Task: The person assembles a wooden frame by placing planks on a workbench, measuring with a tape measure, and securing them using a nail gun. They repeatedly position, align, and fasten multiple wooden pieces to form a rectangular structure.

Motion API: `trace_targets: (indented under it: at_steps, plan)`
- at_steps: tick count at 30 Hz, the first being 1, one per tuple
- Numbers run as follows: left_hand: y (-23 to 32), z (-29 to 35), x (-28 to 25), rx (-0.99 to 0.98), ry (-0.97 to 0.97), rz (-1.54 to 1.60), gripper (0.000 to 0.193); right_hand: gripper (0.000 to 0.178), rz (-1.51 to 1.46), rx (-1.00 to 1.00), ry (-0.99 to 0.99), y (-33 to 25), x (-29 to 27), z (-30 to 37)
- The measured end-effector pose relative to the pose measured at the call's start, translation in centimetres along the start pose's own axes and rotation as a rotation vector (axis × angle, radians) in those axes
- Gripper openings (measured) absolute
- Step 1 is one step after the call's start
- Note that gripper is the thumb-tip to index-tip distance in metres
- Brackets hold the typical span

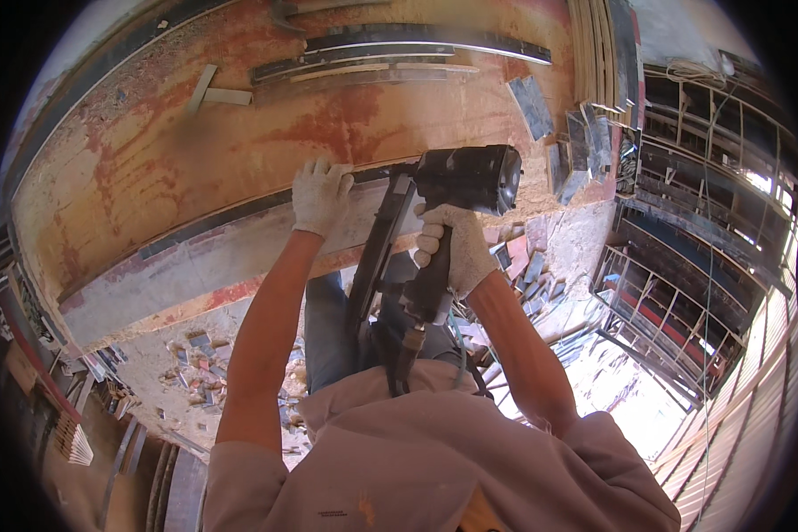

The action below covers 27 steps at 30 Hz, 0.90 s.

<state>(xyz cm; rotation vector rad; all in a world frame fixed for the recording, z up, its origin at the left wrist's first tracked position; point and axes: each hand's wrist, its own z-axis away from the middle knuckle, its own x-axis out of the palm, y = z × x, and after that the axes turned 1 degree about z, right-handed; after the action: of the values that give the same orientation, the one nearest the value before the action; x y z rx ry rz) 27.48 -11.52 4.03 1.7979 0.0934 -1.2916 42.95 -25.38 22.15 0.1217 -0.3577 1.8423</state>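
Observation:
In a white knit glove, my right hand (457, 244) wraps round the handle of a black nail gun (465, 177). The gun's nose meets the dark end of a long wooden strip (239, 215), while its long magazine slants down toward my body. An air hose fitting (410, 346) hangs below the handle. My left hand (322, 195), also gloved, lies across the same strip just left of the nose, fingers bent over its far edge. Beneath the strip is a pale grey board (186, 277) along the near edge of the workbench (239, 151). The left fingertips' exact grip is partly hidden.
Loose dark strips (399, 49) lie at the bench's far side, with two short wood pieces (208, 93) to the left. Stacked battens (594, 53) and short offcuts (576, 151) sit at the right end. Scraps (204, 368) litter the floor; a metal rack (665, 310) stands right.

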Motion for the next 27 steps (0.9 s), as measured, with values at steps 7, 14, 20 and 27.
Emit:
trace_targets:
  at_steps: [7, 14, 20, 27]
  plan:
    - [-10.6, 5.8, -9.1, 0.021, -0.04, -0.241, 0.018, 0.015, -0.013, -0.081, 0.055, 0.6, 0.4, -0.1]
    - [-13.6, 7.6, -11.9, 0.027, 0.26, -0.276, 0.012, 0.008, -0.013, -0.13, 0.043, 2.2, 1.0, -0.5]
    - [-13.7, 7.1, -11.2, 0.009, 0.242, -0.289, 0.012, 0.012, -0.005, -0.158, 0.05, 2.5, 0.7, -0.2]
    - [-13.6, 7.5, -11.5, 0.009, 0.257, -0.252, 0.012, 0.009, -0.007, -0.086, -0.011, 3.6, 2.1, 1.3]
